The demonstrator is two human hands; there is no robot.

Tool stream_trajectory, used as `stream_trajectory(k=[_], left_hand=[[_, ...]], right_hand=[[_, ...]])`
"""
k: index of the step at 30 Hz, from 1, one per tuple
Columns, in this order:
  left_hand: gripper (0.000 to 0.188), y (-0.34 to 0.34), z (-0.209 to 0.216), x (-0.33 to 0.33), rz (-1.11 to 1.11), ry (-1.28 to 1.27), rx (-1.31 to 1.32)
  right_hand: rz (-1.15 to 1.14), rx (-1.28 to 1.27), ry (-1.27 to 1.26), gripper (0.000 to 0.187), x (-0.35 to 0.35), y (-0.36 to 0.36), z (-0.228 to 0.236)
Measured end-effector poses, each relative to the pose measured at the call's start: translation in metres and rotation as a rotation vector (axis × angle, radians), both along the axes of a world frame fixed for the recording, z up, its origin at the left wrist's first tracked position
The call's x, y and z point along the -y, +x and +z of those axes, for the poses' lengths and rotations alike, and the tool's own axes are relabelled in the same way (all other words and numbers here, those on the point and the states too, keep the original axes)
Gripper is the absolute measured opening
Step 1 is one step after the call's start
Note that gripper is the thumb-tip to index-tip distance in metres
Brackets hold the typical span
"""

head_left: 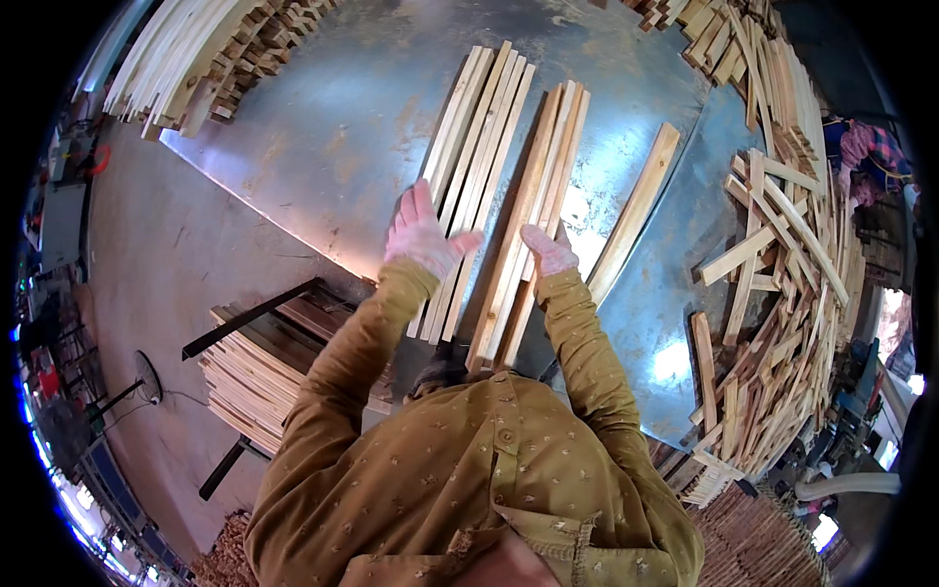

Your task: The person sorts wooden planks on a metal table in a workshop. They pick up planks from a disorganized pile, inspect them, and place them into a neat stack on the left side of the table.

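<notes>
prob best to press l strips (489,147) & r strips (550,161) evenly from the sides, flat on table (323,137), so edges sit tight & ends line up; far ends look uneven. l hand (423,235) open, fingers spread, on or just over l strips' outer edge, nothing clenched. r hand (552,254) at r strips' outer side, thumb by them; fingers part hidden, can't tell if gripping.

Woodworking workshop (heaped wooden strips (782,377))
</notes>
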State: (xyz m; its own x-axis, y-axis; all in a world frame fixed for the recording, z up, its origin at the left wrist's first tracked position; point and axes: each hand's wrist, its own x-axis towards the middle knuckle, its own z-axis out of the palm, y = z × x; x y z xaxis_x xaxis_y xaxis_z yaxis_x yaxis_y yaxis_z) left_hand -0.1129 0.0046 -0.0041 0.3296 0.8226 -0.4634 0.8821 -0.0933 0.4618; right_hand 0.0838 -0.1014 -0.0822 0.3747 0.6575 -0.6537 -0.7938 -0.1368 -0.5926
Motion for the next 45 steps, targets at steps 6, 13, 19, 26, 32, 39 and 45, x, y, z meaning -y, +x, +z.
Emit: stream_trajectory(k=[6,13,19,26,32,39,45], left_hand=[[0.114,0.027,0.012,0.028,-0.057,-0.052,-0.315],[0.113,-0.028,0.014,-0.025,-0.023,0.011,-0.407],[0.11,-0.057,-0.016,-0.032,-0.055,0.142,-0.273],[0.126,-0.078,-0.021,-0.018,-0.086,0.191,-0.199],[0.12,-0.057,-0.007,-0.007,-0.078,0.186,-0.412],[0.1,-0.033,-0.009,0.031,-0.169,0.654,-0.023],[0.073,0.038,-0.051,0.118,-0.057,-0.737,0.897]], right_hand=[[-0.046,0.207,-0.159,0.09,0.008,0.04,0.02],[-0.141,0.275,-0.056,0.095,0.021,0.075,0.088],[0.451,0.335,-0.256,0.101,-0.04,-0.032,0.108],[1.25,0.885,-0.484,0.081,-0.097,-0.086,0.097],[0.958,1.685,-0.635,0.083,-0.008,-0.047,0.071],[0.378,1.055,-0.438,0.084,0.057,-0.039,0.021],[0.066,0.945,-0.05,0.062,0.072,-0.041,0.071]])
